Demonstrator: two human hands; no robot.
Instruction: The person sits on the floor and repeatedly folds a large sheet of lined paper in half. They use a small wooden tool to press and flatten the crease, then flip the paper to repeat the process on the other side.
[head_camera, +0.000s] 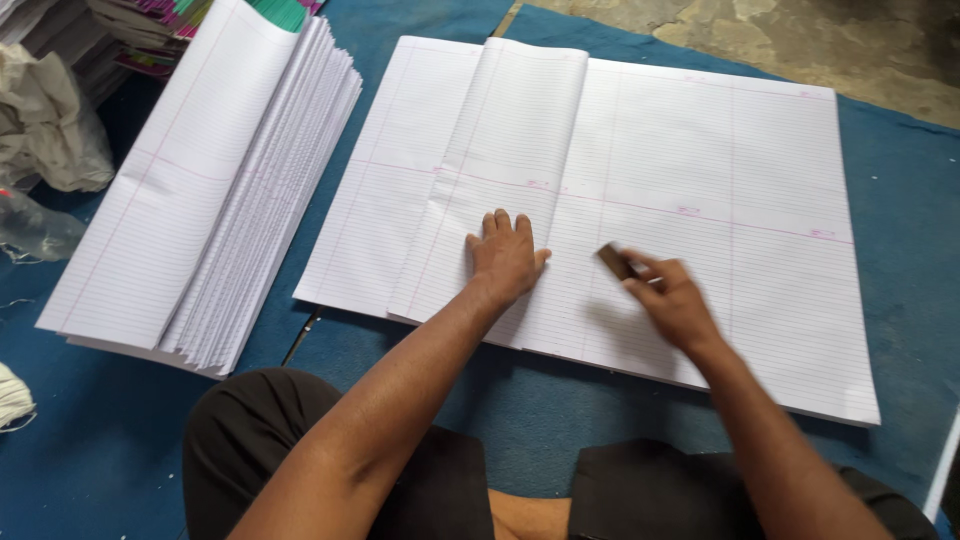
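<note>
A large stack of white ruled sheets (720, 230) lies flat on blue cloth in front of me. One sheet is folded over, its folded flap (500, 160) lying across the left part of the stack. My left hand (505, 258) presses palm down on this flap near the fold, fingers spread. My right hand (672, 298) is blurred with motion and grips a small dark flat block (616, 262), its end touching the paper just right of the fold.
A thick pile of folded ruled sheets (215, 190) lies to the left. Behind it are stacked coloured booklets (150, 25), a crumpled white bag (50, 125) and a plastic bottle (35, 230). Blue cloth (900, 180) covers the floor; bare concrete (760, 35) shows at the far right.
</note>
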